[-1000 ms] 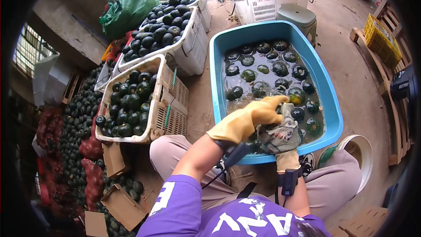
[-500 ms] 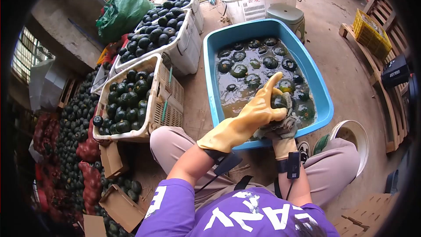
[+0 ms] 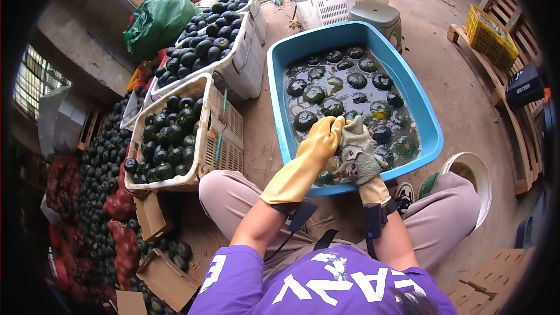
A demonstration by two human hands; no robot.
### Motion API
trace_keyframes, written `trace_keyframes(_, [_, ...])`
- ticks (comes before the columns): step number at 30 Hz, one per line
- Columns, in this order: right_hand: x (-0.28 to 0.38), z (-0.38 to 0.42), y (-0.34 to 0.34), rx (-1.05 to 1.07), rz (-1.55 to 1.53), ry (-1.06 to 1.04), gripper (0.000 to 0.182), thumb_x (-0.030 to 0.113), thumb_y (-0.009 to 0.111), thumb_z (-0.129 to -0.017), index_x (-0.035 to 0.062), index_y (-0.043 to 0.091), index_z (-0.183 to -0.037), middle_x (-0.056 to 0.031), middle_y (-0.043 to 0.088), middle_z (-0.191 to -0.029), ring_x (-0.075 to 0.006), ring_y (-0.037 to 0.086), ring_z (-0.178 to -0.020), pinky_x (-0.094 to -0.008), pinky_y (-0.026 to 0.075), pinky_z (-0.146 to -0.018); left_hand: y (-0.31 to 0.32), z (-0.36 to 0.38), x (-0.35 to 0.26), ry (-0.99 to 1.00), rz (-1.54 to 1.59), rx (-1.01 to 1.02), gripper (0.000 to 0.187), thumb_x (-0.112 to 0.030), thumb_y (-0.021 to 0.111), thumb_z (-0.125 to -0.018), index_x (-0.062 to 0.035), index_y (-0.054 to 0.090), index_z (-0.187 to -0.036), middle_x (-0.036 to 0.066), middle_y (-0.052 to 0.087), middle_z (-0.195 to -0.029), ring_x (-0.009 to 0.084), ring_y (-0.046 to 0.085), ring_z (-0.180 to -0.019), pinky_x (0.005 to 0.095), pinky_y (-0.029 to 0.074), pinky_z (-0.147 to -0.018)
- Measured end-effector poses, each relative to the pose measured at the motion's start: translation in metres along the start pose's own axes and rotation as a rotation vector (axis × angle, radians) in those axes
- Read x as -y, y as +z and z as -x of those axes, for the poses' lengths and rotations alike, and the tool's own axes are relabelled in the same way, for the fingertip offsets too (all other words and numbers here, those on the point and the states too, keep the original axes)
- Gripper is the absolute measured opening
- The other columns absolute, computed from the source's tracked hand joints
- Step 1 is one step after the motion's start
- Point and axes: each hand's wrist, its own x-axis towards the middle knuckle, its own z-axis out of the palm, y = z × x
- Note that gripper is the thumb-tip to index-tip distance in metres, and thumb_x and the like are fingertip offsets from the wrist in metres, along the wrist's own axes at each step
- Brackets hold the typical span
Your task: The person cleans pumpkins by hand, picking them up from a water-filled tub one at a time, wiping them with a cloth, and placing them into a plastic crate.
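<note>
A blue plastic tub (image 3: 429, 122) of murky water holds many small dark-green squashes (image 3: 314, 94), floating or part sunk. My left hand (image 3: 321, 143), in a long yellow rubber glove, is over the tub's near part, its fingers curled together. They meet my right hand (image 3: 363, 160), which also wears a pale glove at the wrist and has a wet grey cloth (image 3: 359, 149) around its fingers. Both hands come together at the fingertips. Whatever is between them is hidden by glove and cloth.
To the left stand white crates (image 3: 201, 140) full of squashes, with more piled on the floor beside red net bags (image 3: 123, 251). A grey-green stool (image 3: 376, 16) is behind the tub. At the right are a white bucket (image 3: 483, 198), wooden pallets (image 3: 507, 111) and a yellow crate (image 3: 491, 41).
My left hand has drawn back and its pointing finger has curled in. My right hand has shifted left. The squash seen in the cloth before no longer shows between the hands.
</note>
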Motion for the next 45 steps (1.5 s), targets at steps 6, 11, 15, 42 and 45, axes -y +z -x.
trace_keyframes(6, [0.043, 0.018, -0.001, 0.112, -0.199, 0.147, 0.053, 0.031, 0.049, -0.101, 0.0072, 0.043, -0.148, -0.0144, 0.051, -0.147, -0.0290, 0.049, -0.136, -0.0378, 0.038, -0.116, -0.012, 0.007, -0.026, 0.132, -0.076, 0.138, 0.046, -0.040, 0.040, -0.108, -0.0043, 0.068, -0.107, 0.016, 0.070, -0.103, 0.0350, 0.064, -0.104, 0.0408, 0.048, -0.092])
trace_keyframes(11, [0.071, 0.022, 0.041, 0.037, 0.260, -0.243, 0.053, 0.015, 0.052, -0.103, 0.0043, 0.035, -0.153, -0.0077, 0.055, -0.135, -0.0168, 0.057, -0.116, -0.0293, 0.047, -0.102, 0.010, -0.031, -0.015, -0.181, 0.248, -0.010, 0.053, -0.047, 0.043, -0.107, -0.0032, 0.072, -0.102, 0.016, 0.070, -0.094, 0.0304, 0.065, -0.090, 0.0378, 0.049, -0.085])
trace_keyframes(15, [0.077, 0.034, 0.019, 0.252, -0.657, 0.076, 0.074, 0.054, 0.044, -0.101, 0.0064, 0.033, -0.157, -0.0144, 0.046, -0.152, -0.0223, 0.048, -0.136, -0.0386, 0.039, -0.115, 0.003, -0.034, -0.038, 0.293, 0.293, 0.017, 0.050, -0.045, 0.043, -0.107, -0.0032, 0.070, -0.111, 0.014, 0.070, -0.093, 0.0280, 0.065, -0.090, 0.0351, 0.049, -0.090])
trace_keyframes(42, [0.083, 0.039, 0.008, -0.089, 0.784, -0.104, 0.099, 0.049, 0.074, -0.084, 0.0060, 0.023, -0.157, -0.0136, 0.038, -0.158, -0.0272, 0.036, -0.147, -0.0406, 0.026, -0.124, -0.030, -0.012, -0.066, -0.383, 0.393, 0.442, 0.031, -0.015, 0.057, -0.095, -0.0060, 0.064, -0.124, 0.018, 0.063, -0.131, 0.0341, 0.063, -0.114, 0.0381, 0.051, -0.100])
trace_keyframes(45, [0.086, 0.042, 0.012, -0.123, 1.502, -0.158, 0.093, 0.040, 0.075, -0.087, 0.0051, 0.025, -0.157, -0.0149, 0.040, -0.157, -0.0281, 0.038, -0.145, -0.0388, 0.026, -0.124, 0.019, 0.000, -0.014, 0.546, -0.179, -0.314, 0.035, -0.030, 0.041, -0.108, -0.0130, 0.059, -0.133, 0.013, 0.065, -0.129, 0.0286, 0.062, -0.117, 0.0360, 0.049, -0.100])
